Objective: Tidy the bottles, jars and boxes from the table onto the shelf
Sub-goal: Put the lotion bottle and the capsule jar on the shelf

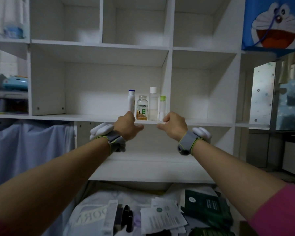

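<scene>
Four containers stand in a row at the front right of the middle shelf [95, 117]: a white bottle with a blue cap [131, 101], a clear jar of yellow capsules with a green E label [142, 108], a tall frosted bottle with a white cap [153, 104] and a small clear bottle with a green cap [162, 107]. My left hand [126, 127] reaches the foot of the white bottle, its fingertips touching there and its thumb stretched out below the shelf edge. My right hand [174, 125] is at the foot of the green-capped bottle, fingers loosely curled and thumb out, holding nothing.
Below, the table holds dark green boxes [208, 206], white leaflets [162, 217], black tubes [128, 217] and a long white box [111, 215]. The other shelf compartments are bare. A blue cartoon bag [272, 23] sits top right and blue cloth [31, 150] hangs at left.
</scene>
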